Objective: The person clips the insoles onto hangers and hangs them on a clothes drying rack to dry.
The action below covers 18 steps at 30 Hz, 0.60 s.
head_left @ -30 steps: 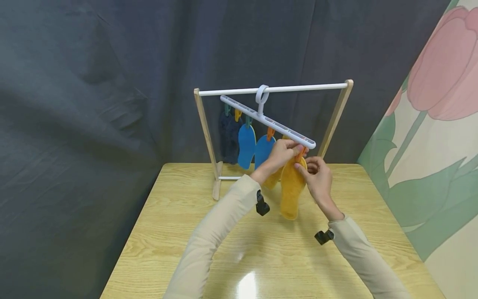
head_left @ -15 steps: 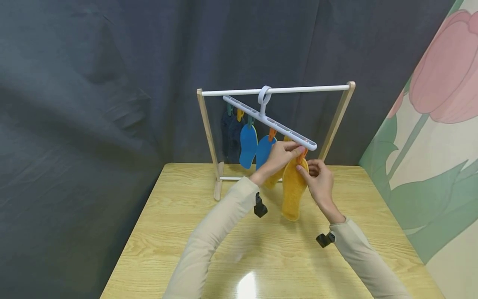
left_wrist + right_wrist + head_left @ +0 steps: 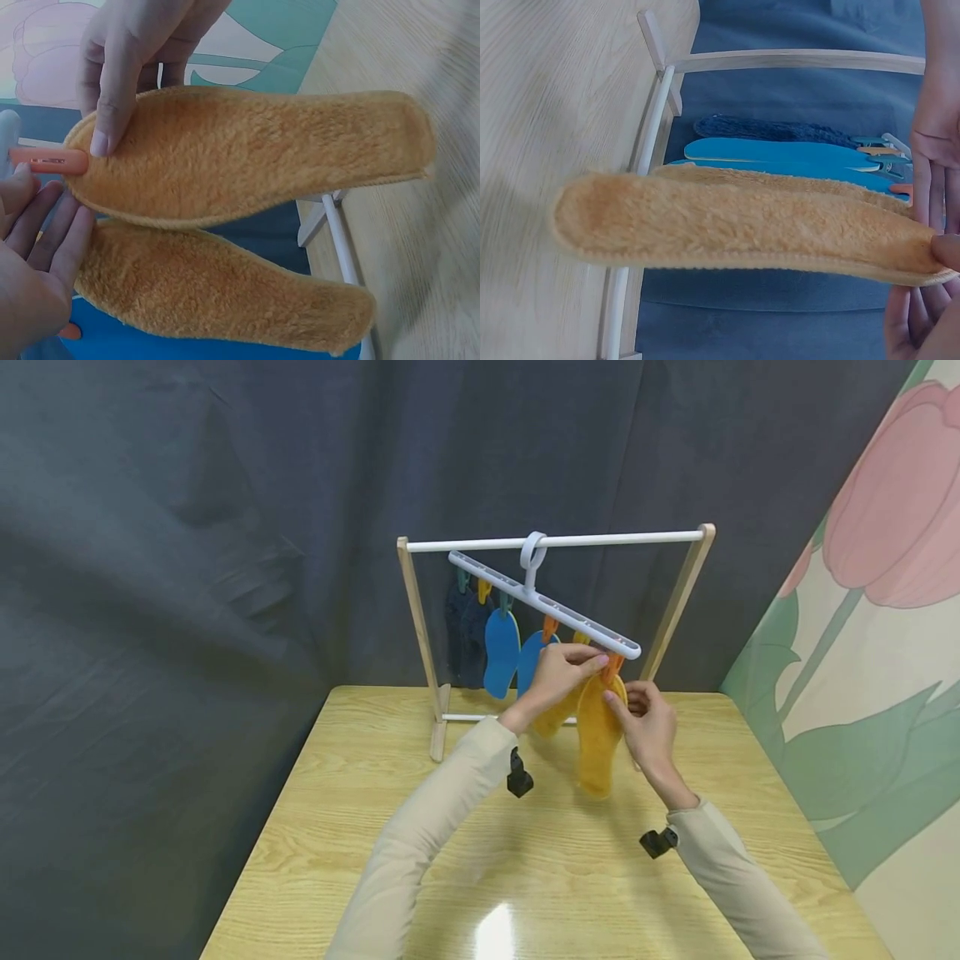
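Observation:
A fuzzy mustard-yellow insole hangs toe down at the near end of a white clip hanger. An orange clothespin bites its upper edge. My left hand pinches that clothespin between thumb and index finger, its other fingers stretched out beside it. From the right, my right hand holds the insole's upper part, thumb on the fuzzy face and fingers behind. Behind it hangs a second mustard insole, partly hidden. Farther along the hanger are blue insoles and dark navy fuzzy ones, held by coloured clothespins.
The hanger's ring loops over the white top bar of a wooden stand. This stand is at the back of a wood-grain table, before a dark curtain. A tulip-painted wall borders the right side.
The near mustard insole, its clothespin and my right hand have shifted slightly right. My left hand keeps its pinch and has barely moved. The hanger's near end has moved slightly right too.

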Each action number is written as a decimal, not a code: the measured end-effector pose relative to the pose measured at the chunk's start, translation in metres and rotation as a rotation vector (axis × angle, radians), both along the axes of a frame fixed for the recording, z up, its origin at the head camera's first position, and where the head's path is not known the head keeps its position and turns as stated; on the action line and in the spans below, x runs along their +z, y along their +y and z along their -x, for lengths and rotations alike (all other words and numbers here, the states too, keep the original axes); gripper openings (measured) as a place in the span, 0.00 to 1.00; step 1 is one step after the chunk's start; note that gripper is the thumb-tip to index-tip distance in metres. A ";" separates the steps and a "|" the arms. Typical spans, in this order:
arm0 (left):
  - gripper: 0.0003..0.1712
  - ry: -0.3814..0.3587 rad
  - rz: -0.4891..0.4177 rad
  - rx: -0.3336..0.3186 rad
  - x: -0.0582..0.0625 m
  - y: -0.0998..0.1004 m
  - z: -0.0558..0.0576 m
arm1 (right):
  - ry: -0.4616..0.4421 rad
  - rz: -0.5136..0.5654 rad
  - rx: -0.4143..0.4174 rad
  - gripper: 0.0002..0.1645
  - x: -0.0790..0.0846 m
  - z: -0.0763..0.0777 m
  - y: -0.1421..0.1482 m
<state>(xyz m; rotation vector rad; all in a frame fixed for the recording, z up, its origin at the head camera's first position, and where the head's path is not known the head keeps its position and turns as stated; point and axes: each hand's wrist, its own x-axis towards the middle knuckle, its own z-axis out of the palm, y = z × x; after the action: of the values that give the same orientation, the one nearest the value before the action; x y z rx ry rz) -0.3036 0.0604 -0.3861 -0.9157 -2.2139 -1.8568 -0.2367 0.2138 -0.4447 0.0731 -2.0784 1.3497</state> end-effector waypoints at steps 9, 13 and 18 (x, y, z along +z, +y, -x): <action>0.10 -0.106 -0.163 -0.062 0.000 -0.011 -0.004 | 0.035 -0.026 -0.037 0.17 -0.005 0.001 0.006; 0.11 -0.117 -0.136 -0.091 -0.010 -0.013 0.003 | 0.047 -0.042 -0.109 0.18 -0.006 0.000 0.015; 0.14 -0.163 -0.121 -0.154 -0.022 -0.022 0.009 | 0.090 -0.067 -0.228 0.21 -0.008 -0.004 0.027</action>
<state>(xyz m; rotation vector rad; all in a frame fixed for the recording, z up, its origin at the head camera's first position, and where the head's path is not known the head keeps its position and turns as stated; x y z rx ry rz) -0.3123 0.0379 -0.4078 -0.9694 -2.1430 -2.1809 -0.2327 0.2411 -0.4530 -0.0712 -1.9897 1.1197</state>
